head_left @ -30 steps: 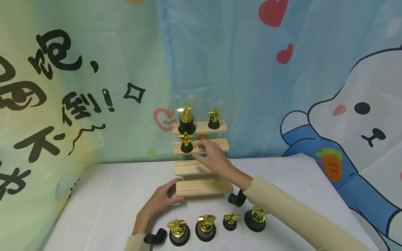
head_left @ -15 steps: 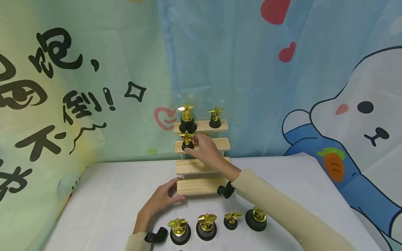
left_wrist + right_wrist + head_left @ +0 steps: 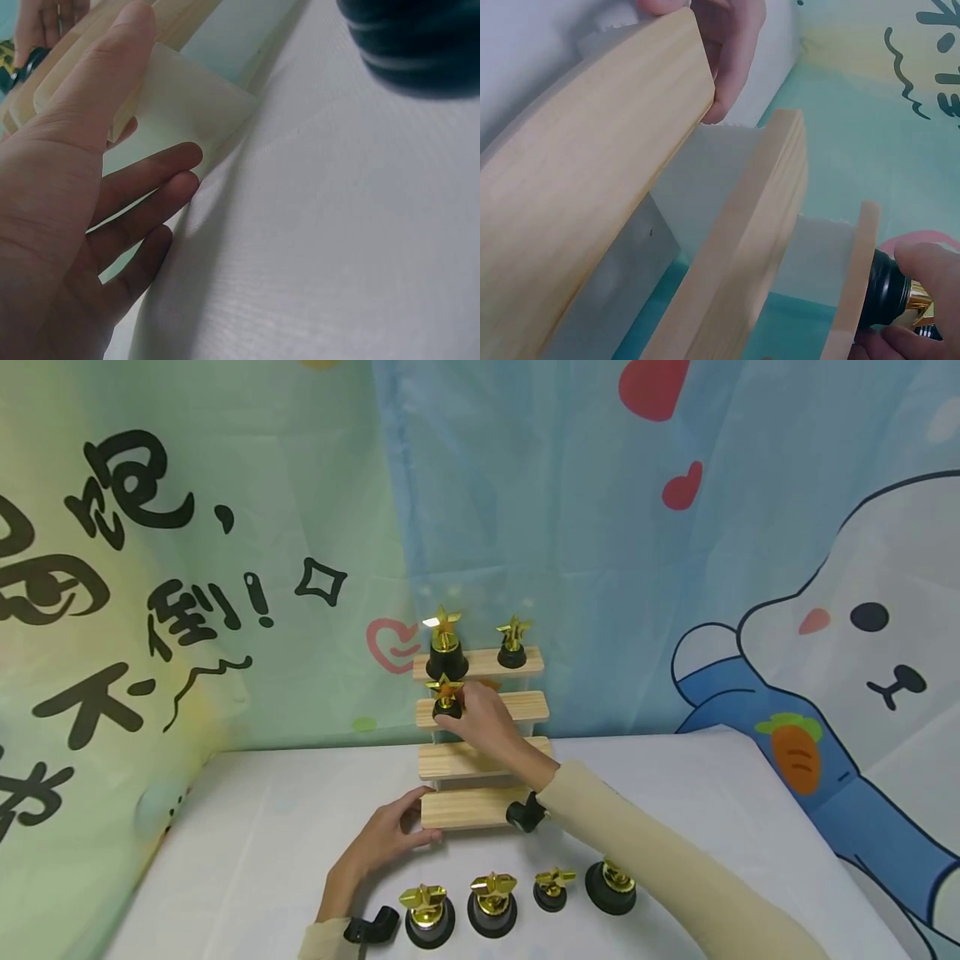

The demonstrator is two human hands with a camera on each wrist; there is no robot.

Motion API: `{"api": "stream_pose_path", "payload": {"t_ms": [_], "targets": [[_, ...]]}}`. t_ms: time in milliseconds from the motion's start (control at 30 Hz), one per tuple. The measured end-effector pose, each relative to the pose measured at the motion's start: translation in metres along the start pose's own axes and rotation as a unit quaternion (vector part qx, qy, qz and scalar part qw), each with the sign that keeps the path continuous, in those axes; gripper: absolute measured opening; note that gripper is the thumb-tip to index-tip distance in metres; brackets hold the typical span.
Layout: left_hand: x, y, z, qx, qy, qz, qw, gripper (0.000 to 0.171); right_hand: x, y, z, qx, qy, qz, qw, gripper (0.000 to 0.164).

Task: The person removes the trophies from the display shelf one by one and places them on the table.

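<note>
Two hands: shelf (image 3: 480, 806) edge, trophy (image 3: 447, 697) base

hidden: small trophy (image 3: 447, 697) base — behind right hand (image 3: 486, 720) fingers | cut off: dark blurred object (image 3: 411, 39)

You can read writing only on the curtain (image 3: 187, 552) behind the table. On its pale green left part there are big black hand-drawn Chinese characters. Near the top stands 跑 (image 3: 131, 485) followed by a comma. Below it you see 倒 (image 3: 191, 618) with an exclamation mark, then 不 (image 3: 93, 706) with a wavy dash trailing off to its right. More characters run along the left edge, but the frame cuts them off, so you cannot read them. In your right wrist view, a few black strokes show on the same curtain (image 3: 900, 82), too partial to read.
</note>
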State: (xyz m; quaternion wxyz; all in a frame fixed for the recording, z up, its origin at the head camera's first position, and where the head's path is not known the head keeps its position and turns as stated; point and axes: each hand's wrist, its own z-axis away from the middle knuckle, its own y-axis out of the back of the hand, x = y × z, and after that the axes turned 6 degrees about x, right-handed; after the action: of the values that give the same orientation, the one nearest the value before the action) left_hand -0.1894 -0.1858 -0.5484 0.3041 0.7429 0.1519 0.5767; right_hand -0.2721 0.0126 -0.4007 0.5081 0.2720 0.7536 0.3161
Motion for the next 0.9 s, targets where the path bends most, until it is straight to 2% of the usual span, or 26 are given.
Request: {"api": "stream_pose_path", "payload": {"t_ms": [333,600,900], "targets": [[0.0015,0.0004,-0.0006,-0.003,0.001,-0.001,1.0000,0.064,-0.0008,-0.0009,-0.0008,0.008,0.014,0.045,0.999,0.036],[0.0030,0.0001,0.0002,-0.004,0.015,0.014,0.9998,0.069,0.0008,0.0003,-0.0008,-0.002,0.006,0.033,0.999,0.036],[0.0019,-0.0007,0.0008,-0.001,0.017,0.006,0.9998,0.069,0.0034,0.0045,0.0003,-0.012,0.008,0.007,1.000,0.034]]}}
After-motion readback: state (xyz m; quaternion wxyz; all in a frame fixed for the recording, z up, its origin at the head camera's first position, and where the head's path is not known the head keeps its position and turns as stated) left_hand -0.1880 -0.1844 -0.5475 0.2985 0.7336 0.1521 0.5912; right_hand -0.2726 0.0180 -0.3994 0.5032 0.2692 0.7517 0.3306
